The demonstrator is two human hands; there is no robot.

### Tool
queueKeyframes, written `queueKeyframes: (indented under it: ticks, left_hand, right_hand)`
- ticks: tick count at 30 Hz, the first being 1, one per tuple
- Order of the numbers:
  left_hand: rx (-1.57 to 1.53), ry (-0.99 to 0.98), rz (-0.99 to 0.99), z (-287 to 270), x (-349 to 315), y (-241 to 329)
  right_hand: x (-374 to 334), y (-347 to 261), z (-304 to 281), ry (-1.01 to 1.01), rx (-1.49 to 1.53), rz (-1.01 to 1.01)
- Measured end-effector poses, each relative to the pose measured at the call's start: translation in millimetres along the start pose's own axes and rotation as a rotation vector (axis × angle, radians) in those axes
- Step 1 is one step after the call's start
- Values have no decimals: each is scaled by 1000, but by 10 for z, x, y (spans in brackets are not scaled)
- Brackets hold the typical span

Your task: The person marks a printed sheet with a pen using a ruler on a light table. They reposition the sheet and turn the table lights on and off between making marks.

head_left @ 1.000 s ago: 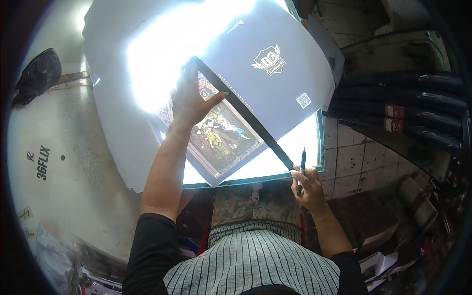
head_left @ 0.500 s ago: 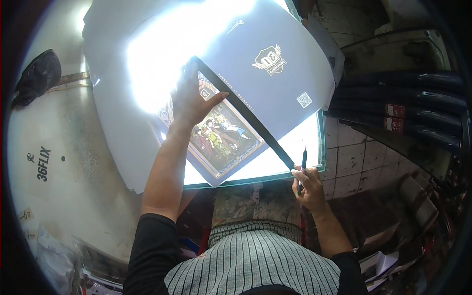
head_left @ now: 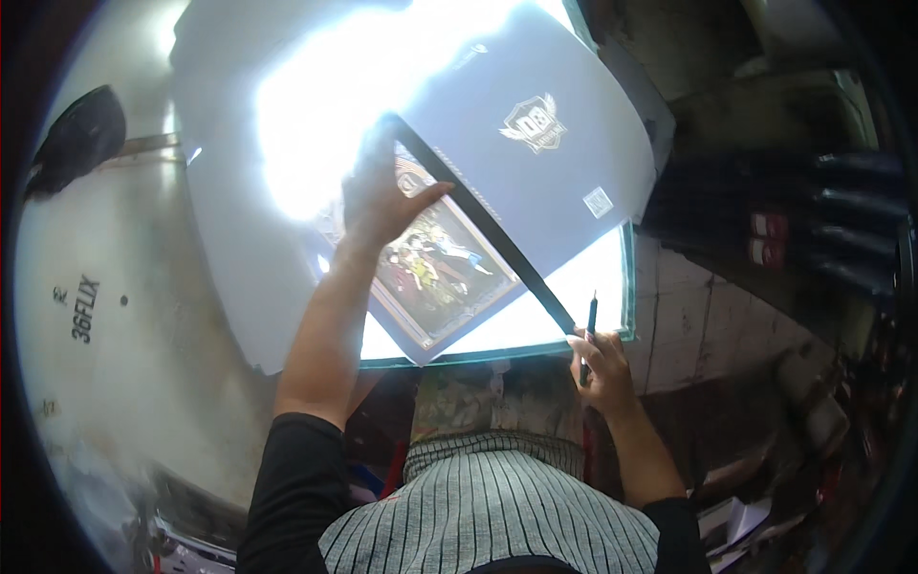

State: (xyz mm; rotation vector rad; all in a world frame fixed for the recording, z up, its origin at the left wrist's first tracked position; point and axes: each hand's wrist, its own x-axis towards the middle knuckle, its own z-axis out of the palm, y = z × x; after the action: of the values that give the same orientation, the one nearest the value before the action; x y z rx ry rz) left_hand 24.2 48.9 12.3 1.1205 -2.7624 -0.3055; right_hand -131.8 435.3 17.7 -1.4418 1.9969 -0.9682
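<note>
A long dark ruler (head_left: 502, 247) lies slantwise across a blue printed sheet (head_left: 550, 187) with a coloured group picture on its near half. My left hand (head_left: 381, 203) rests flat by the ruler's far end, its thumb stretched out onto the ruler's edge. Glare washes out its other fingers. At the near right end, my right hand (head_left: 607, 371) grips a slim dark pen (head_left: 592, 316), tip pointing up and away. Its thumb and fingertips also touch the ruler's end. Beneath the sheet is a brightly lit glass panel (head_left: 607, 273) with greenish edges.
A larger pale sheet (head_left: 225, 258) spreads under the print on the left. Beyond it is a light work surface (head_left: 143, 383) with a black bag-like object (head_left: 84, 134). Dark blue wrapped rolls (head_left: 813, 215) lie at the right, above a tiled floor (head_left: 679, 306).
The whole view has shifted slightly and blurred a little. Both hands keep their places on the ruler, and the pen stays in my right hand.
</note>
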Motion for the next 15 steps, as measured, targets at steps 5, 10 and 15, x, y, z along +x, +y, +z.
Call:
queueKeyframes:
  ticks: [5, 10, 15]
  left_hand:
    - [52, -82, -72, 137, -36, 5]
    - [90, -194, -89, 29, -34, 7]
    - [84, -202, -104, 31, -36, -13]
  right_hand:
    - [-58, 27, 21, 42, -40, -24]
    - [-33, -6, 23, 21, -61, -40]
    - [-7, -14, 22, 10, -49, -39]
